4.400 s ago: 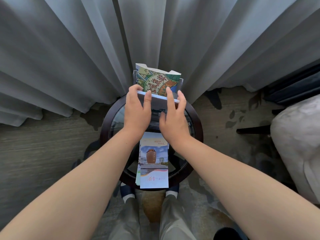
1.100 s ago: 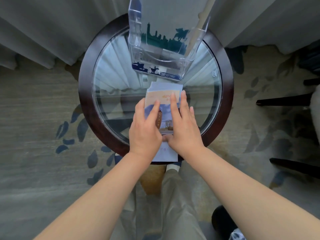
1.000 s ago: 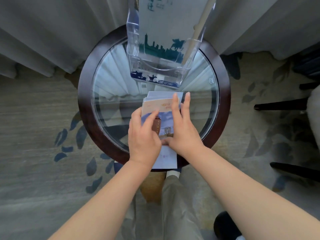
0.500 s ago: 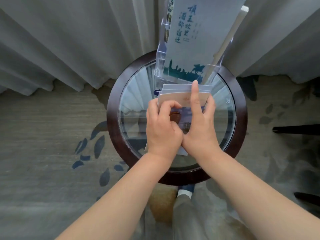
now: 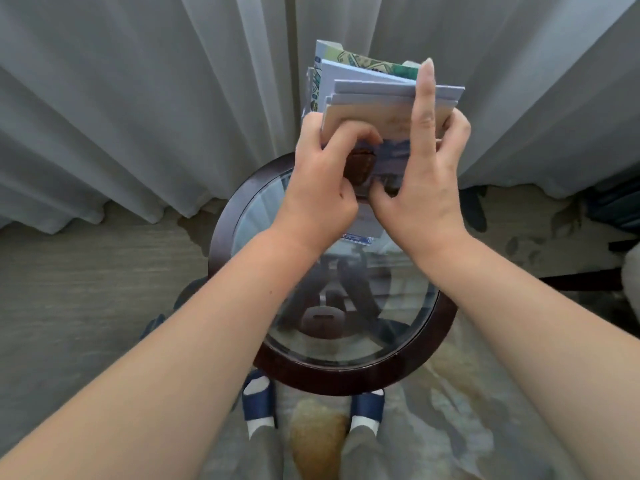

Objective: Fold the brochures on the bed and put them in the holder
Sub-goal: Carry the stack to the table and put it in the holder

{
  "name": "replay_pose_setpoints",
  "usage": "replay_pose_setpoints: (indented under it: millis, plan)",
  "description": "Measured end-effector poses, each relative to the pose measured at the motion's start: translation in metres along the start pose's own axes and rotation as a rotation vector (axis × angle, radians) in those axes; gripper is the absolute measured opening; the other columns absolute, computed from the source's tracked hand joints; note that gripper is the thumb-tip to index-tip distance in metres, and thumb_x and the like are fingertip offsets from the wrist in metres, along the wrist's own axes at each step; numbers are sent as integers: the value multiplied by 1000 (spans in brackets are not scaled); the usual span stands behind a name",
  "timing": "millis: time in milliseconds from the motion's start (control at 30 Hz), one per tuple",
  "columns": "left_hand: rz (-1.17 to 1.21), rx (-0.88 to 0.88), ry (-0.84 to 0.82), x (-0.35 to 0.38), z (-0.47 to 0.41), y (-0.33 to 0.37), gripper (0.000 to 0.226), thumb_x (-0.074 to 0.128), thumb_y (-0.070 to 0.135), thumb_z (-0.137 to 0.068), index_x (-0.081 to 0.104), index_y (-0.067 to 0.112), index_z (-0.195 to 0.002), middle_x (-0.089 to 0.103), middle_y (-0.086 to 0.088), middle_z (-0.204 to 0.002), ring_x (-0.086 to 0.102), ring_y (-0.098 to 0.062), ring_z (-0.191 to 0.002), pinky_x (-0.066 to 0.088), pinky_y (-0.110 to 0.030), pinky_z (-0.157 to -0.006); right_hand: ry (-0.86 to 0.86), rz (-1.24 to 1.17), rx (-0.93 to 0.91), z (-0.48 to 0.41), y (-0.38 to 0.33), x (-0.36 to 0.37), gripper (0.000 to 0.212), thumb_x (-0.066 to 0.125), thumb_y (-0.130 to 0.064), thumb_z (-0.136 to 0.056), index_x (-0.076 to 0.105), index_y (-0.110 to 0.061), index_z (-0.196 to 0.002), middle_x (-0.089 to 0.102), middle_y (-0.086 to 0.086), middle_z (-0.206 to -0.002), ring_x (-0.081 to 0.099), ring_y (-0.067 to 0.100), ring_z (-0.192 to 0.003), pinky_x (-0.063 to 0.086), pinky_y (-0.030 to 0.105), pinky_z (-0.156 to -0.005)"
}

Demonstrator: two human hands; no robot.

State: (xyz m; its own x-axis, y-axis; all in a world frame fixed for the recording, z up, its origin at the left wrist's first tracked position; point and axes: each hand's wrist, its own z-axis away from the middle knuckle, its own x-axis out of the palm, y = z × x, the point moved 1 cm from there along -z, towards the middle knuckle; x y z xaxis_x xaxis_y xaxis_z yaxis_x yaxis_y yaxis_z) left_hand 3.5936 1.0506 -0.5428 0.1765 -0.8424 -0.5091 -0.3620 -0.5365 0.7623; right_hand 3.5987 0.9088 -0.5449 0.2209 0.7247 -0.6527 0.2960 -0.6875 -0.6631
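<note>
A stack of folded brochures [image 5: 377, 109] is held up above the round glass table [image 5: 239, 209], in front of the clear holder [image 5: 310, 95]. The holder stands at the table's far edge with a green-printed brochure [image 5: 367, 62] in it and is mostly hidden by the stack. My left hand [image 5: 325, 181] grips the stack's left edge with curled fingers. My right hand [image 5: 422, 174] holds the right side, its index finger straight up across the front and the other fingers curled behind.
Grey curtains [image 5: 138, 98] hang right behind the table. A patterned carpet [image 5: 86, 289] lies around it. My feet in blue slippers [image 5: 259, 400] stand at the table's near edge. Dark chair legs [image 5: 585, 282] and a pale seat show at the right.
Both hands have picked the brochure stack up off the glass and raised it toward the holder. The camera has tilted up, so the table now sits lower in view.
</note>
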Motion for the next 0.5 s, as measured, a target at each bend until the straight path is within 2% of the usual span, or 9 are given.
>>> replay_pose_setpoints:
  millis: [100, 167, 233, 400, 500]
  plan:
    - [13, 42, 5, -4, -7, 0, 59, 38, -19, -62, 65, -2, -112, 46, -19, -114, 52, -12, -112, 43, -24, -109, 39, -5, -58, -6, 0, -2, 98, 64, 4, -80, 14, -16, -162, 29, 21, -143, 49, 27, -123, 50, 37, -105]
    - [5, 82, 4, -6, -9, -1, 59, 38, -19, -63, 64, -4, -113, 45, -16, -116, 46, -3, -111, 39, -17, -108, 61, 1, -83, -8, 1, -4, 93, 63, 6, -81, 19, -10, -162, 30, 21, -142, 51, 27, -120, 49, 35, -105]
    - [-16, 109, -13, -8, -11, -3, 58, 39, -18, -66, 65, -4, -116, 47, -20, -119, 44, -4, -114, 38, -16, -108, 70, 2, -100, -9, 2, -5, 91, 63, 7, -83, 21, -8, -162, 31, 20, -142, 52, 26, -117, 49, 35, -105]
    - [-90, 102, -76, -7, -11, -20, 55, 42, -14, -72, 67, 1, -118, 50, -22, -123, 50, -20, -118, 44, -23, -106, 78, 10, -129, -5, 11, 4, 82, 58, 10, -86, 27, -8, -160, 33, 21, -140, 53, 26, -113, 49, 29, -103]
    - [-110, 88, -101, -11, -9, -24, 49, 40, 3, -78, 69, 3, -117, 52, -21, -122, 52, -18, -116, 46, -24, -103, 64, 24, -146, -6, 14, 9, 80, 56, 14, -86, 32, -10, -159, 33, 21, -141, 51, 25, -113, 46, 20, -104]
